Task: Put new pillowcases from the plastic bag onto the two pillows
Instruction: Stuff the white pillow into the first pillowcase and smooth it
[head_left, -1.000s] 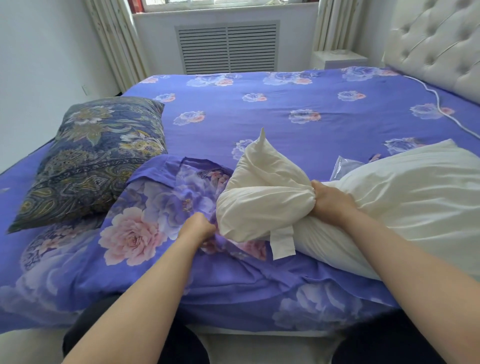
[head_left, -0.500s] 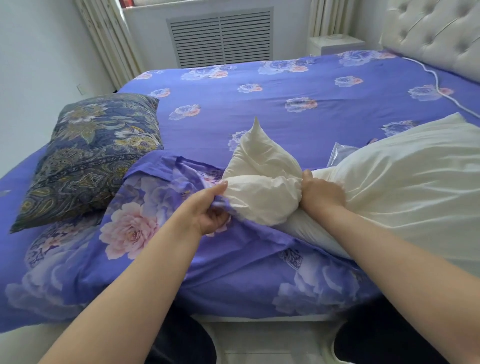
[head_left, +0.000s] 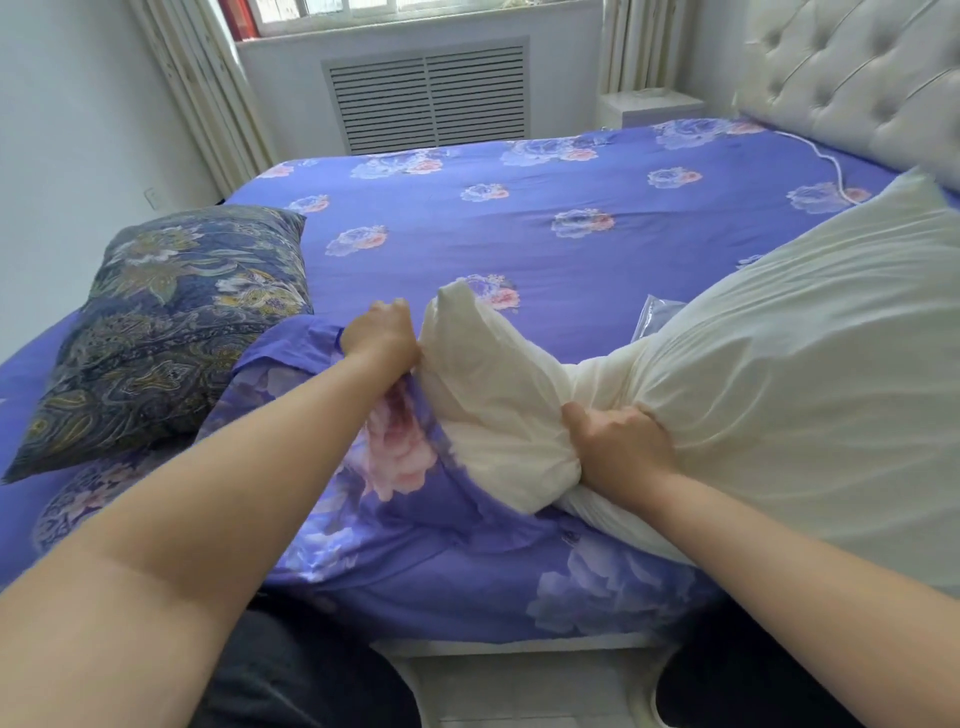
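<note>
Bedroom: pale walls, a window at the far side with cream curtains (head_left: 192, 98) hanging at left and right, and a slatted white vent panel (head_left: 428, 96) below the sill. A white bedside cabinet (head_left: 649, 106) stands far right, beside a tufted cream headboard (head_left: 862, 78).

Surface: a wide bed (head_left: 519, 234) dressed in a purple sheet printed with scattered blue and pink flowers; a thin white cable (head_left: 831, 171) trails over its far right part.

Item 1, left: a dressed pillow (head_left: 166, 332) in a dark blue paisley cover, lying flat near the left edge of the bed.

Item 2, near centre-left: a purple floral pillowcase (head_left: 405, 493) with large pink blooms, spread loosely over the near edge of the bed, just beside the dark pillow. The left hand (head_left: 382, 332) has its fingers curled round the upper edge of its opening, right against the end of the bare pillow.

Item 3, centre to right: a bare cream pillow (head_left: 779, 374), long, running from the far right toward the centre. The right hand (head_left: 621, 449) squeezes it tightly at a bunched waist, so that the left end bulges out, its lower part lying against the pillowcase opening.

Item 4: a corner of a clear plastic bag (head_left: 657, 314) shows on the sheet behind the cream pillow.
</note>
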